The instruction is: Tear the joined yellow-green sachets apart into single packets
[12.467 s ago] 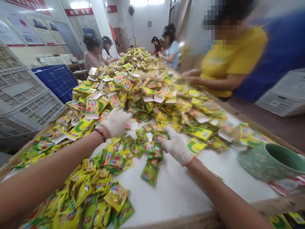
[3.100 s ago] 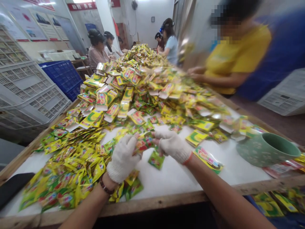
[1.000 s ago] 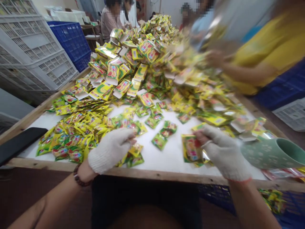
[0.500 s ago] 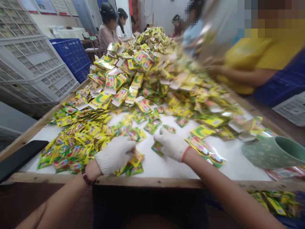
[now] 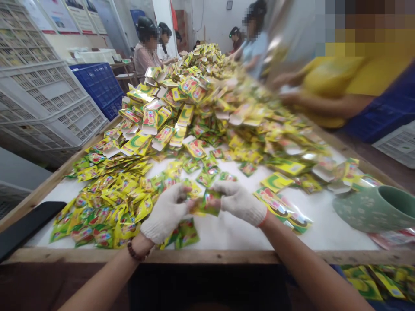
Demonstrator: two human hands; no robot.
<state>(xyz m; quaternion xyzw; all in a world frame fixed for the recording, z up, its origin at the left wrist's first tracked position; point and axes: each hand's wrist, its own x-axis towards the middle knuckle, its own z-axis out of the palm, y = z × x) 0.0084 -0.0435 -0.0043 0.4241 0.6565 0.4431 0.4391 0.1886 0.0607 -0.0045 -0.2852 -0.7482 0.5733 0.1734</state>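
Note:
Both of my hands wear white knit gloves and meet above the white table (image 5: 233,231). My left hand (image 5: 165,211) and my right hand (image 5: 238,202) pinch a few small green and yellow sachets (image 5: 205,204) between them, held just off the surface. Under my left wrist lies a small stack of sachets (image 5: 184,233). To the left spreads a loose layer of the same small sachets (image 5: 110,203). Two larger printed pouches (image 5: 282,209) lie flat beside my right wrist.
A tall heap of yellow packets and cartons (image 5: 201,103) fills the table beyond. A green mug (image 5: 372,209) lies on its side at the right. A black phone (image 5: 26,226) rests at the left edge. White crates (image 5: 42,103) and a blue crate (image 5: 99,84) stand left. Co-workers sit along both sides.
My right hand has lifted from the table and come toward my left hand. Both hands now hold sachets together, where before the left hand rested on the stack near the table edge.

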